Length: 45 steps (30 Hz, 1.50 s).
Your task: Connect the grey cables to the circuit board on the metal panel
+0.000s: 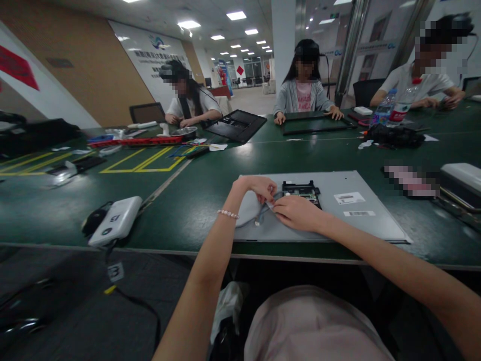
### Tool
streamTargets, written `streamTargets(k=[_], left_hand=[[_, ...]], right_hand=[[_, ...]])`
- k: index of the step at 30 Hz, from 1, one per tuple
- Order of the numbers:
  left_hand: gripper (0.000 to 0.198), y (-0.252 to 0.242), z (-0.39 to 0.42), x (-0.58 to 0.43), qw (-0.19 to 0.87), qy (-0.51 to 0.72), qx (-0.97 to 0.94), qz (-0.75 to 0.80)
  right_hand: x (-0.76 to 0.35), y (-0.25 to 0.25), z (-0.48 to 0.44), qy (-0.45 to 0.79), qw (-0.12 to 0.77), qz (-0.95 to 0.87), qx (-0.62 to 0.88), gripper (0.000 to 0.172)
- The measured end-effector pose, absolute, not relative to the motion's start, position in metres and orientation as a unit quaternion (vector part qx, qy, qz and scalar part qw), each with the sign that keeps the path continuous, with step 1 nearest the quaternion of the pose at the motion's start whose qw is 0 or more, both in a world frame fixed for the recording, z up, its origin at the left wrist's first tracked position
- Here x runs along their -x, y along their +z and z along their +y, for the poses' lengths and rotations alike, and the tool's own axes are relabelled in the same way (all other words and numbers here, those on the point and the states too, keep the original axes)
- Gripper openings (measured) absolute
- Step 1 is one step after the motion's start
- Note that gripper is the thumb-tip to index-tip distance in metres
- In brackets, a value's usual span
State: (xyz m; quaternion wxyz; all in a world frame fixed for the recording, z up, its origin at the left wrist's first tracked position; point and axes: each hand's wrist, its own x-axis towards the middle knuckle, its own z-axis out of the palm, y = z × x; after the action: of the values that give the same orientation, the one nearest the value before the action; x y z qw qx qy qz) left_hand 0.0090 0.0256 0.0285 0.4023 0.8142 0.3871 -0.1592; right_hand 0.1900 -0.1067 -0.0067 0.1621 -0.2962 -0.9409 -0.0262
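Note:
A flat silver display panel lies back side up on the table in front of me. On it sits a black frame with a circuit board, just beyond my right hand. My left hand, a beaded bracelet at its wrist, is closed with the fingers bent, pinching a grey cable. The fingers of my right hand press together on the same cable, close to the left fingertips. A small connector hangs at the cable's loose end. Beside my left hand rests a rounded white piece, partly covered by the wrist.
A white power bank with a black cord lies left, near the table's front edge. To the right are a phone and a white box-like device. Across the table, several people handle parts, including a black frame and a black cover.

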Motion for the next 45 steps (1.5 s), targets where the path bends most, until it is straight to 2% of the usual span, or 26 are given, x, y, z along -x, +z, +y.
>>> streamTargets(k=[39, 42, 45], left_hand=[[0.033, 0.032, 0.022, -0.011, 0.405, -0.156, -0.809, 0.396], [0.033, 0.032, 0.021, -0.012, 0.404, -0.156, -0.806, 0.404], [0.035, 0.033, 0.019, -0.012, 0.399, -0.161, -0.803, 0.413]], right_hand=[[-0.194, 0.005, -0.111, -0.005, 0.158, -0.942, 0.295, 0.025], [-0.208, 0.012, -0.100, -0.010, 0.195, -0.920, 0.340, 0.030], [-0.240, 0.013, -0.080, -0.039, 0.202, -0.858, 0.470, 0.042]])
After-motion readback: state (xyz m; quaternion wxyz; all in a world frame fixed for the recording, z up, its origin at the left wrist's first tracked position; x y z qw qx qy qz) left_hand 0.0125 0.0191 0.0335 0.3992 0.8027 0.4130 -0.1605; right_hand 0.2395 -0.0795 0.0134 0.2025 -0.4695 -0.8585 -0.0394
